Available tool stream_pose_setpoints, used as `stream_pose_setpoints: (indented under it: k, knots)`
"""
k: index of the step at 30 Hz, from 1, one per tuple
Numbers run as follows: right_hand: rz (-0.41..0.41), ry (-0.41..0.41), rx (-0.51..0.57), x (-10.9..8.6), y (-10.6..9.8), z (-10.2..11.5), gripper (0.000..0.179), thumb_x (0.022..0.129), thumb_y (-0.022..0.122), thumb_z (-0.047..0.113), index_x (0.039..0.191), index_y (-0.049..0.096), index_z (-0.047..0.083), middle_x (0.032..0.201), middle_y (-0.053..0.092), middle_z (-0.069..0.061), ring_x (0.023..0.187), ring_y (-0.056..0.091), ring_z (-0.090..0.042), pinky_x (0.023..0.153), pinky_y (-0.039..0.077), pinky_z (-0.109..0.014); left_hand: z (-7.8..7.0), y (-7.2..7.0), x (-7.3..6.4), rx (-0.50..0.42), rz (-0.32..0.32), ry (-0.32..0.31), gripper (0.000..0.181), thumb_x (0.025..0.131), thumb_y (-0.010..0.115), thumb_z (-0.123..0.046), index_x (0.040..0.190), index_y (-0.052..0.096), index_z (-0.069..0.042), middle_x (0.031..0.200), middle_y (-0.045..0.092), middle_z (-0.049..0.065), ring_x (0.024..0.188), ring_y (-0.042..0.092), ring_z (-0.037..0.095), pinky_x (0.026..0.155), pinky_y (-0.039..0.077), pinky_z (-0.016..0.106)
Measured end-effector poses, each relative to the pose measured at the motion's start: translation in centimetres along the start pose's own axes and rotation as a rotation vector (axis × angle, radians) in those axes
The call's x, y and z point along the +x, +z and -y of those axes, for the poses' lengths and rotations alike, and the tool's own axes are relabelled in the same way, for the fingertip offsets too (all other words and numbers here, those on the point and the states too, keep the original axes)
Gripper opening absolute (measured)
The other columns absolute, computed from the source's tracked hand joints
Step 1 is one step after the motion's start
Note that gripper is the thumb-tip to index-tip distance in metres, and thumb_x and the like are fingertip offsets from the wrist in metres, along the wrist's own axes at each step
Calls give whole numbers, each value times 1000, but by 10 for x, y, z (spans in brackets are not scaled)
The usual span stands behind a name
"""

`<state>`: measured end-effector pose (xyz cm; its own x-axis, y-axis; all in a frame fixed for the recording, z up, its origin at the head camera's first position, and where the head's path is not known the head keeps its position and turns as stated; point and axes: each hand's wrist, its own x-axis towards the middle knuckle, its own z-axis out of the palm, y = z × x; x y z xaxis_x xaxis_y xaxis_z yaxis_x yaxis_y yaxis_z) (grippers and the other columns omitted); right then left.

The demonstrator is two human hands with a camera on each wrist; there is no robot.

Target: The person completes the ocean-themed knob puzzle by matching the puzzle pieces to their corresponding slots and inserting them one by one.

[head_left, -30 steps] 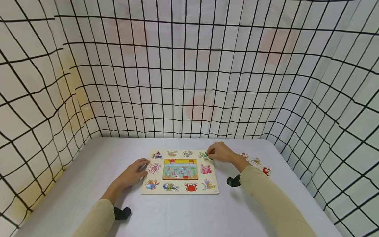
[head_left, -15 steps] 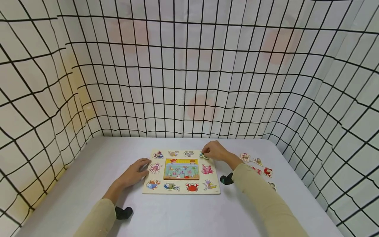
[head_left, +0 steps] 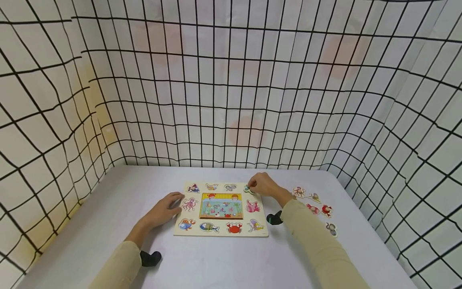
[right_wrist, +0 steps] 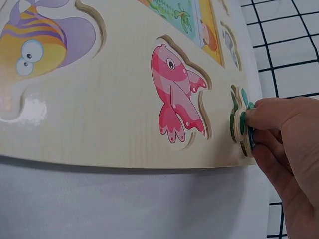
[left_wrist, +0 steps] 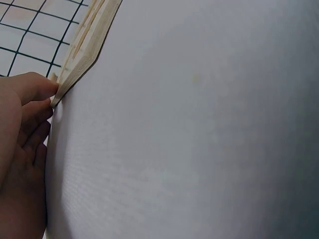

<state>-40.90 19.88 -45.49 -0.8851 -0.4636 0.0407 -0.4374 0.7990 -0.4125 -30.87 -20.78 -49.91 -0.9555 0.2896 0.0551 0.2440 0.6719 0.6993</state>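
Note:
A wooden sea-animal puzzle board (head_left: 220, 232) lies flat on the table. My right hand (head_left: 264, 184) is at its far right corner, pinching a green puzzle piece (right_wrist: 238, 119) between thumb and fingers. In the right wrist view this piece stands at the board's surface; whether it sits fully in its recess I cannot tell. Near it is a pink fish piece (right_wrist: 172, 89), slightly off its outline. My left hand (head_left: 164, 210) rests against the board's left edge, and its thumb and fingertips touch the wooden rim in the left wrist view.
Several loose puzzle pieces lie right of the board, among them a red one (head_left: 326, 210), a pink one (head_left: 313, 208) and a grey-brown one (head_left: 331, 229). Black grid netting (head_left: 245, 96) on white walls surrounds the back and sides of the white table (head_left: 216, 265).
My right hand has moved slightly left with the green piece, onto the board's far right corner, then stayed there. The right sleeve uncovers more loose pieces. My left hand keeps its place.

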Motion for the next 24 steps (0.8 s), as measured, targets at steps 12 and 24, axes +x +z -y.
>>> stream_pose_setpoints:
  k: [12, 24]
  knots:
    - [21, 47, 2, 2, 3, 1, 8, 94, 74, 9, 99, 81, 9, 97, 72, 0, 88, 62, -15, 80, 56, -32, -1, -1, -1, 6, -4, 10, 54, 101, 63, -14, 150, 49, 1, 158, 39, 23, 149, 26, 48, 121, 20, 64]
    - [51, 53, -13, 3, 6, 3, 8, 94, 73, 7, 99, 79, 9, 97, 70, -1, 87, 59, -17, 77, 55, -31, -1, 0, 0, 7, -4, 2, 54, 101, 62, -15, 151, 49, 0, 158, 39, 22, 149, 26, 48, 121, 19, 64]
